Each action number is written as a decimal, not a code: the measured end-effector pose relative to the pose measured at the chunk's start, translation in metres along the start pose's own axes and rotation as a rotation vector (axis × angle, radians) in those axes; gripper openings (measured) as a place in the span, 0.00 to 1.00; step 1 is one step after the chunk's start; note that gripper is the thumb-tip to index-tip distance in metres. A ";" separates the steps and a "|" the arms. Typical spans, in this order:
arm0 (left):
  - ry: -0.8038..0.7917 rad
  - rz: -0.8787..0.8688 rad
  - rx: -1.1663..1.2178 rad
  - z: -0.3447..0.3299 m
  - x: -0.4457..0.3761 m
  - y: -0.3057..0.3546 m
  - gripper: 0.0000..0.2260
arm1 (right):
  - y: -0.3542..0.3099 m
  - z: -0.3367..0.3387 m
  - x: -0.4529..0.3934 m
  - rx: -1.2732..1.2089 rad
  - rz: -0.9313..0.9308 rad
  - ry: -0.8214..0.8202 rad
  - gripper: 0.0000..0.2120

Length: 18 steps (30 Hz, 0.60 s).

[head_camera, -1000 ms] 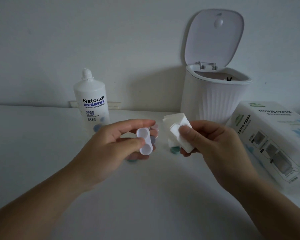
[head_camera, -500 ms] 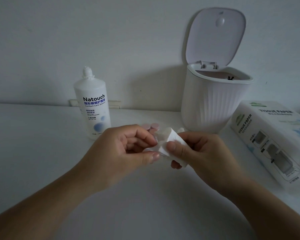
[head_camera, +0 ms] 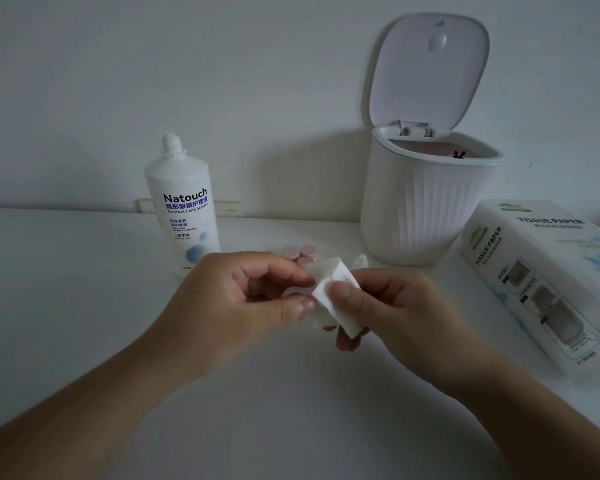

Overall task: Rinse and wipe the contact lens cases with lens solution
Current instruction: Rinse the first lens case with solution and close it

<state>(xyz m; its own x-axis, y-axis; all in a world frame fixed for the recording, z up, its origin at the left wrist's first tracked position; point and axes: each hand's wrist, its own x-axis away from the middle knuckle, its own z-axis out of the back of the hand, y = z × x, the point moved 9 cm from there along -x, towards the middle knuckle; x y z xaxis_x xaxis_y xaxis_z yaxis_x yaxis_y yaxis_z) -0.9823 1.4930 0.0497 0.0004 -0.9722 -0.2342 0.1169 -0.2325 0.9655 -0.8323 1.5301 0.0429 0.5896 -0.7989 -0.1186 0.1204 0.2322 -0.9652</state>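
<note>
At near centre, the left hand (head_camera: 243, 299) pinches a white case (head_camera: 293, 292) while the right hand (head_camera: 392, 306) presses a folded tissue (head_camera: 333, 294) into it: wiping seems underway. Pink caps (head_camera: 300, 253) lie behind, beside the bottle (head_camera: 184, 209).

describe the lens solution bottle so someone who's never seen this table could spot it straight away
Start at the white ribbed bin with its lid up, against the back wall. Look left along the wall to the tall white lens solution bottle standing upright behind the left hand. It is the only bottle there, with "Natouch" printed in dark letters and a narrow nozzle on top.
</note>
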 end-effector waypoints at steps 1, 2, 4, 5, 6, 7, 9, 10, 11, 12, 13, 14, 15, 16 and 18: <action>-0.028 -0.003 0.000 -0.002 0.000 0.000 0.09 | 0.001 -0.001 0.000 0.005 -0.011 -0.012 0.13; -0.058 -0.013 -0.016 -0.005 0.000 0.000 0.09 | 0.002 -0.001 0.000 0.015 -0.021 -0.019 0.12; -0.086 -0.038 -0.072 -0.007 0.000 0.002 0.09 | 0.005 -0.001 0.000 0.040 -0.034 -0.031 0.11; -0.084 -0.043 -0.095 -0.007 0.000 0.001 0.09 | 0.006 -0.001 -0.001 0.052 -0.043 -0.040 0.10; -0.083 -0.048 -0.119 -0.006 -0.001 0.001 0.09 | 0.008 -0.001 0.000 0.062 -0.055 -0.053 0.11; -0.089 -0.058 -0.147 -0.007 -0.001 0.000 0.10 | 0.010 -0.002 0.000 0.065 -0.067 -0.072 0.12; -0.109 -0.074 -0.204 -0.009 0.001 0.000 0.11 | 0.013 -0.005 0.001 0.080 -0.087 -0.117 0.14; -0.116 -0.074 -0.222 -0.010 0.001 -0.001 0.11 | 0.014 -0.007 0.001 0.098 -0.092 -0.134 0.15; -0.125 -0.069 -0.225 -0.011 0.002 -0.002 0.12 | 0.014 -0.007 0.001 0.108 -0.091 -0.140 0.15; -0.138 -0.067 -0.223 -0.011 0.002 -0.002 0.12 | 0.014 -0.006 0.001 0.106 -0.088 -0.131 0.14; -0.145 -0.072 -0.223 -0.011 0.002 -0.002 0.13 | 0.014 -0.004 0.000 0.095 -0.082 -0.109 0.13; -0.132 -0.086 -0.233 -0.010 0.002 -0.001 0.15 | 0.013 0.000 -0.001 0.080 -0.079 -0.079 0.13; -0.098 -0.106 -0.249 -0.007 0.002 0.001 0.16 | 0.013 0.003 -0.002 0.059 -0.080 -0.053 0.14; -0.053 -0.132 -0.270 -0.004 0.002 0.004 0.16 | 0.013 0.005 -0.002 0.031 -0.084 -0.042 0.14; 0.020 -0.184 -0.316 0.000 0.002 0.010 0.12 | 0.014 0.004 -0.001 -0.020 -0.098 -0.054 0.15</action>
<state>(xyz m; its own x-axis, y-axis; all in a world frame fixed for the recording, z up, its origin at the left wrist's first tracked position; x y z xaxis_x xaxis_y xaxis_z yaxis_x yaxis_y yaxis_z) -0.9810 1.4883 0.0592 -0.0298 -0.9135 -0.4058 0.4181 -0.3802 0.8250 -0.8282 1.5365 0.0308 0.6179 -0.7862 -0.0112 0.1638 0.1426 -0.9761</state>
